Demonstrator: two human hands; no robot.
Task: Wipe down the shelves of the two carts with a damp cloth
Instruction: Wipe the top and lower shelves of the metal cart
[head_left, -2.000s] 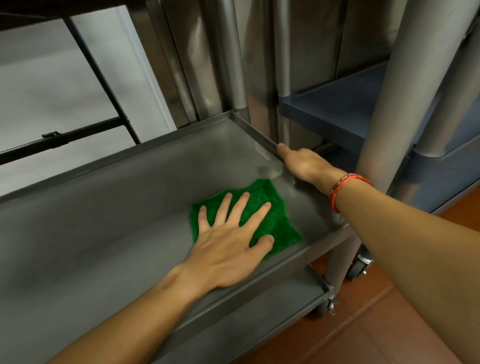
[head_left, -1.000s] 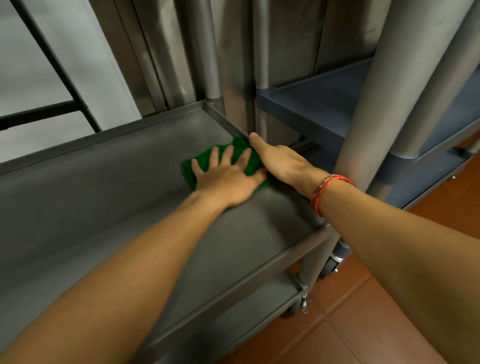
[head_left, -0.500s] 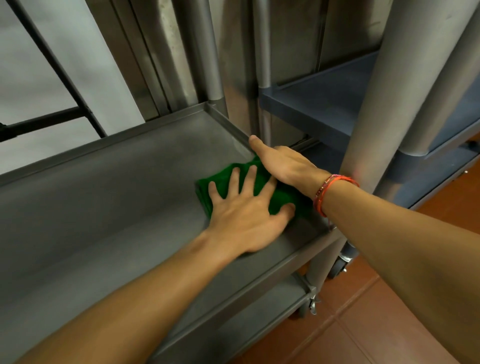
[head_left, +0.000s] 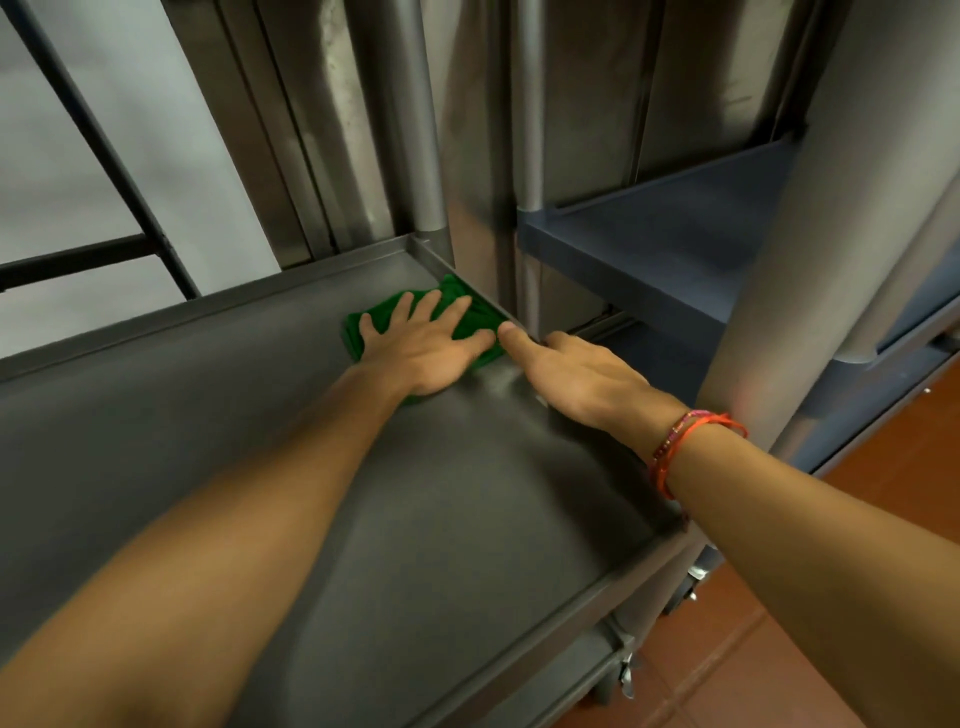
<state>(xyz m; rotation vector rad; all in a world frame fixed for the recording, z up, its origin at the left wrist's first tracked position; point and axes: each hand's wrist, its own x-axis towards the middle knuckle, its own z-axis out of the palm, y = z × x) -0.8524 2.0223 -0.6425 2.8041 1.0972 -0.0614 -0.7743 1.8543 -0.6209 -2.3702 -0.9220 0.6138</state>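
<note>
1. Head view, centre of the frame: the left hand (head_left: 421, 353) lies flat on the green cloth (head_left: 478, 325), fingers spread and straight, pressing it down rather than grasping it.
2. That cloth sits in the far right corner of the steel shelf (head_left: 415, 493), touching the raised rim (head_left: 597, 441) on the right side and just below the upright post (head_left: 415, 130).
3. Right of centre, the right hand (head_left: 576, 374) rests on that same rim. Its index finger runs straight along the rim towards the cloth, and the other fingers bend over the outer edge, so I cannot tell whether they clasp it. A red bracelet (head_left: 680, 447) circles the wrist.
4. Progress, as I judge it: the wipe is partway through, working this one corner. A pale sheen beside the right hand may be dampness, but which parts of the shelf are already wiped does not show.
5. Likely left to do: the near and left stretches of this shelf, the lower shelf (head_left: 519, 691) at the bottom of the frame, and the blue cart (head_left: 665, 244) at the upper right, which neither hand touches.
6. Containers: the steel shelf is a shallow lipped tray, and the cloth is the only loose thing seen in it. The blue cart's shelf also has a raised edge and shows plain blue surface.
</note>
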